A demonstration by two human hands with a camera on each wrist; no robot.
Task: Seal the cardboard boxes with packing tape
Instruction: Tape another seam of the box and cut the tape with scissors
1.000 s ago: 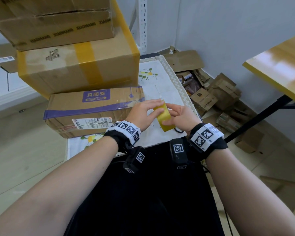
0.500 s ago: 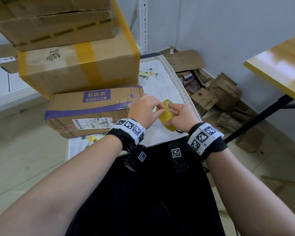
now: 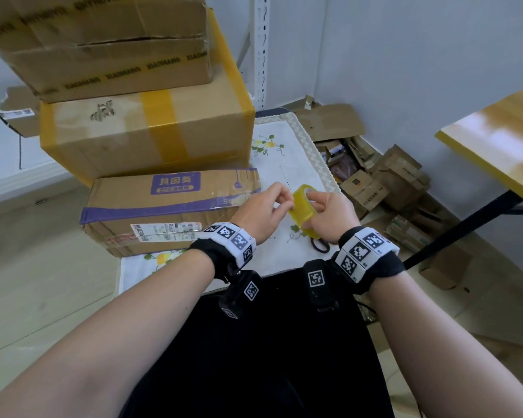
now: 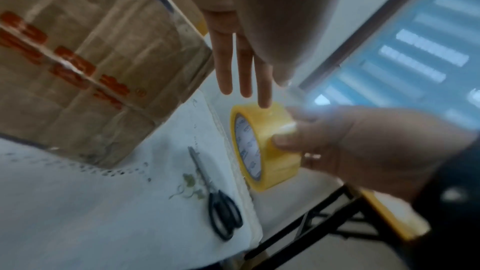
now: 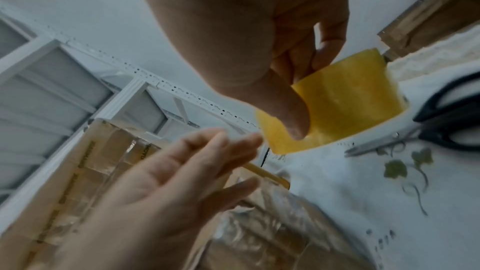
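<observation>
Step in hand, as I judge it: finding the free end of the tape before any sealing begins. My right hand [image 3: 329, 215] grips the yellow tape roll [image 3: 303, 208], thumb curled over the outer face and fingers wrapped round the far side; the right wrist view shows this plainly. My left hand [image 3: 261, 211] holds nothing. Its fingers are mostly straight and relaxed, and one fingertip touches the roll's top edge in the left wrist view. No peeled strip shows in any view, so I take the end as not yet lifted.

Roll position: held in the air above the white embroidered cloth [image 3: 284, 164], just beside the right end of the purple-striped box [image 3: 169, 212], not touching it.

Next move, by my estimate: the left fingertip needs to catch the seam, then pinch and draw out a length toward the box. The right hand must let the roll turn without dropping it.

The roll looks translucent yellow and glossy, with a white printed core [image 4: 246, 143]. It seems fairly full. Black-handled scissors [image 4: 221, 210] lie on the cloth below it, near at hand for cutting.
</observation>
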